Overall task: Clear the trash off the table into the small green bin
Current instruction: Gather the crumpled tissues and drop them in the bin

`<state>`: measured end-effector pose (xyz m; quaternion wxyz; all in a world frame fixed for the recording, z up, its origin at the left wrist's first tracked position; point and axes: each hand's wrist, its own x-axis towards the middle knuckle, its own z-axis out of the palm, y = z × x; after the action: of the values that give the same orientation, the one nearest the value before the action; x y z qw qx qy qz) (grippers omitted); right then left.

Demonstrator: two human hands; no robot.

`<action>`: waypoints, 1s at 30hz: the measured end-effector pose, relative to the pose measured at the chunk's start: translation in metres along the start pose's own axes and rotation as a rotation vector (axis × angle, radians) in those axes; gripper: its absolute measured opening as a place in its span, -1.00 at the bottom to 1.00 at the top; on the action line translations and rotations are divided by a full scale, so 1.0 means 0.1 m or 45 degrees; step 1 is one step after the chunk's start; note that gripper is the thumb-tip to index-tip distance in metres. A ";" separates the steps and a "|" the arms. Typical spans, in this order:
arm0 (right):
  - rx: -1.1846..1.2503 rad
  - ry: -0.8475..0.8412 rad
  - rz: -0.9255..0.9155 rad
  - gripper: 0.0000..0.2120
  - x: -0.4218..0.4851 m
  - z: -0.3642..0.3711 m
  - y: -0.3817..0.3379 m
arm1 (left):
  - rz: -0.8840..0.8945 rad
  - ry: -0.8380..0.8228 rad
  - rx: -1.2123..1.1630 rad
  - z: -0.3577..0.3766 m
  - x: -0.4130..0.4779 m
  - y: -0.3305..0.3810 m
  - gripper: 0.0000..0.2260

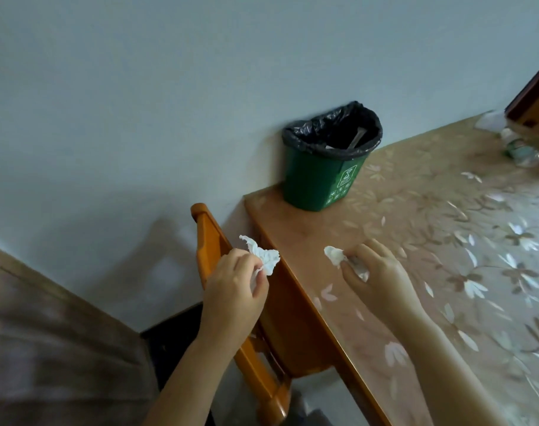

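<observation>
The small green bin (317,179), lined with a black bag, stands at the table's far left corner against the wall, with some trash inside. My left hand (234,287) is off the table's left edge, above the chair, and grips a crumpled white tissue (263,255). My right hand (375,272) is over the table near its left edge and pinches a second crumpled white tissue (336,256). Both hands are in front of the bin, well below its rim.
The table (308,229) has a floral cover. An orange wooden chair (208,241) stands close against its left side. A crumpled clear plastic item (521,150) lies at the far right, by a dark wooden frame (535,96). A pale wall rises behind.
</observation>
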<state>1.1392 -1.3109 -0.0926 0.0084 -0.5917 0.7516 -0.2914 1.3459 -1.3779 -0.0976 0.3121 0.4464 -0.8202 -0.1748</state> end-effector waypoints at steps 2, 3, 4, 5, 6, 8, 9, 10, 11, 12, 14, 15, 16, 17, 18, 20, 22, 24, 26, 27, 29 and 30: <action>-0.003 0.023 -0.018 -0.91 0.24 -0.02 0.06 | 0.009 0.026 -0.024 0.03 0.17 -0.02 -0.92; -0.004 0.028 -0.035 -0.92 0.37 -0.02 0.09 | 0.012 0.037 -0.033 0.04 0.26 -0.02 -0.92; -0.003 0.032 -0.051 -0.92 0.51 -0.02 0.13 | 0.013 0.048 -0.040 0.06 0.35 -0.02 -0.92; 0.008 0.036 -0.058 -0.92 0.66 -0.02 0.17 | 0.011 0.055 -0.046 0.07 0.43 -0.02 -0.92; 0.027 0.036 -0.053 -0.92 0.80 -0.02 0.22 | 0.005 0.059 -0.052 0.08 0.52 -0.01 -0.91; 0.044 0.011 -0.048 -0.91 1.11 0.02 0.32 | -0.012 0.063 -0.048 0.09 0.68 0.01 -0.91; 0.038 -0.003 -0.056 -0.90 1.26 0.04 0.38 | -0.011 0.066 -0.038 0.11 0.76 0.01 -0.91; 0.033 -0.009 -0.065 -0.89 1.43 0.06 0.45 | -0.004 0.070 -0.029 0.12 0.85 0.02 -0.92; 0.037 -0.005 -0.067 -0.89 1.60 0.08 0.52 | 0.001 0.079 -0.023 0.14 0.95 0.01 -0.92; 0.048 0.006 -0.062 -0.88 1.78 0.10 0.58 | 0.003 0.089 -0.021 0.16 1.04 0.01 -0.92; 0.072 0.037 -0.051 -0.86 2.11 0.14 0.71 | 0.008 0.104 -0.021 0.21 1.21 -0.01 -0.92; 0.078 0.050 -0.045 -0.85 2.26 0.17 0.77 | 0.017 0.107 -0.021 0.24 1.29 -0.01 -0.92; 0.083 0.060 -0.042 -0.85 2.39 0.21 0.82 | 0.032 0.111 -0.018 0.28 1.36 -0.02 -0.91; 0.090 0.062 -0.040 -0.85 2.51 0.25 0.87 | 0.045 0.117 -0.012 0.32 1.43 -0.02 -0.91; 0.100 0.061 -0.036 -0.85 2.61 0.29 0.91 | 0.050 0.123 -0.002 0.36 1.50 -0.02 -0.91; 0.115 0.059 -0.029 -0.85 2.78 0.36 0.98 | 0.059 0.143 0.017 0.44 1.63 -0.01 -0.90; 0.110 0.054 -0.030 -0.84 2.89 0.40 1.05 | 0.082 0.163 0.025 0.51 1.77 0.00 -0.91; 0.099 0.047 -0.023 -0.81 2.93 0.43 1.13 | 0.112 0.170 0.044 0.58 1.91 0.02 -0.92; 0.110 0.042 -0.005 -0.77 2.88 0.43 1.22 | 0.145 0.177 0.055 0.64 2.06 0.03 -0.92; 0.114 0.043 0.005 -0.75 2.82 0.42 1.27 | 0.160 0.177 0.051 0.67 2.14 0.04 -0.92; 0.099 0.057 0.028 -0.73 2.69 0.38 1.37 | 0.188 0.171 0.034 0.75 2.31 0.08 -0.93; 0.085 0.074 0.042 -0.74 2.62 0.35 1.42 | 0.203 0.175 0.028 0.80 2.40 0.11 -0.93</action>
<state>0.9481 -1.5418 -0.0983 0.0110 -0.5700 0.7510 -0.3331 1.1883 -1.5734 -0.0659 0.3758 0.3940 -0.8316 -0.1094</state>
